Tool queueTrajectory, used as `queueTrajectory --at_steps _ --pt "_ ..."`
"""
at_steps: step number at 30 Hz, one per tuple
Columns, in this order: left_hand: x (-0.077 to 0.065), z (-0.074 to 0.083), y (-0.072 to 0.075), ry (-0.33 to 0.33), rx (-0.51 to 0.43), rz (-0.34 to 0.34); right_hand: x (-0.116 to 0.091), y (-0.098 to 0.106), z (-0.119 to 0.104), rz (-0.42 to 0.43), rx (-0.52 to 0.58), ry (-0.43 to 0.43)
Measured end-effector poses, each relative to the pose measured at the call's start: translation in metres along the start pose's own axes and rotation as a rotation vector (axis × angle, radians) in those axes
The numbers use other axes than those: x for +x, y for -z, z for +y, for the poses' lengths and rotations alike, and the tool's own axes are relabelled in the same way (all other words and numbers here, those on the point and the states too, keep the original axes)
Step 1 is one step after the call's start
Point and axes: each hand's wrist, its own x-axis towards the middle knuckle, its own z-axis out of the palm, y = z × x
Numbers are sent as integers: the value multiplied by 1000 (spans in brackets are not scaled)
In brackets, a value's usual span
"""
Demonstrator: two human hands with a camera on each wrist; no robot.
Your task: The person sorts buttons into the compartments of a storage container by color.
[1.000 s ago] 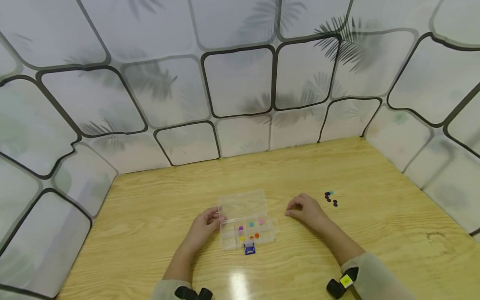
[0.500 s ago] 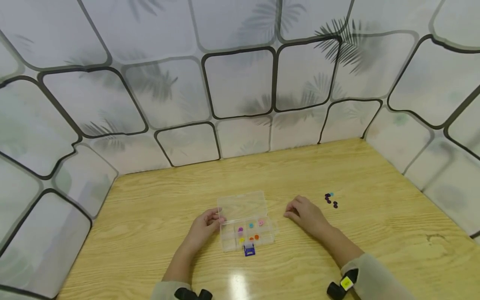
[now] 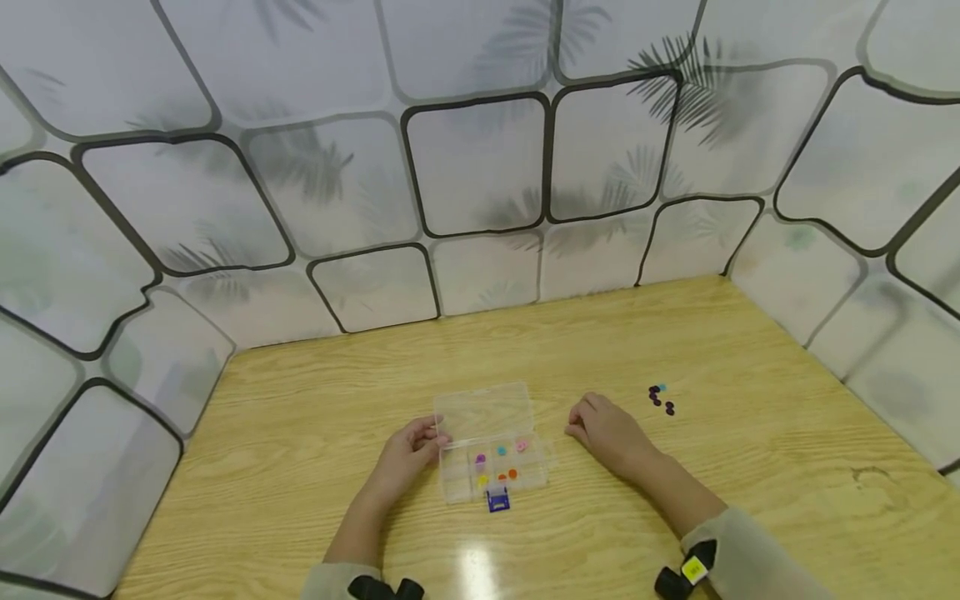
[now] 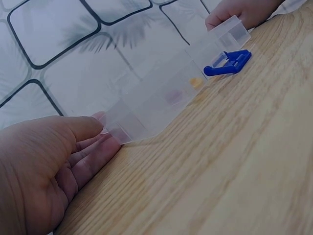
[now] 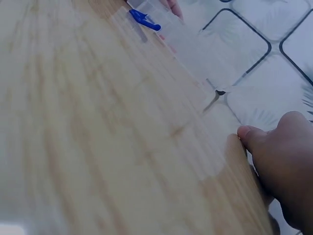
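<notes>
A clear compartment box (image 3: 454, 485) lies on the table with its lid (image 3: 483, 408) tipped back. Inside are small discs: a pink one (image 3: 522, 446), a light blue one (image 3: 502, 451), purple, yellow and orange (image 3: 513, 473). A blue clasp (image 3: 498, 500) juts from its front edge. My left hand (image 3: 405, 458) holds the box's left end, thumb at the corner in the left wrist view and fingers behind. My right hand (image 3: 611, 435) rests on the table right of the box, fingers loosely curled; nothing shows between them, and their undersides are hidden.
Several dark discs (image 3: 670, 408) and a light blue disc (image 3: 662, 387) lie on the wooden table (image 3: 337, 375) beyond my right hand. A patterned fabric wall (image 3: 480, 167) encloses the table's back and sides.
My right hand has shifted very slightly left toward the box, its fingers drawn in a little more. The left hand and the box stay in place.
</notes>
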Motion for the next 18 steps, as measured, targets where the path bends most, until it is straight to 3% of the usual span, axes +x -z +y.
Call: queueTrajectory --at_steps 6,18 --pt "-2 2 -1 -25 0 -16 -5 7 2 -13 149 -45" --pt "-1 5 0 -11 -1 12 0 8 -7 2 143 4"
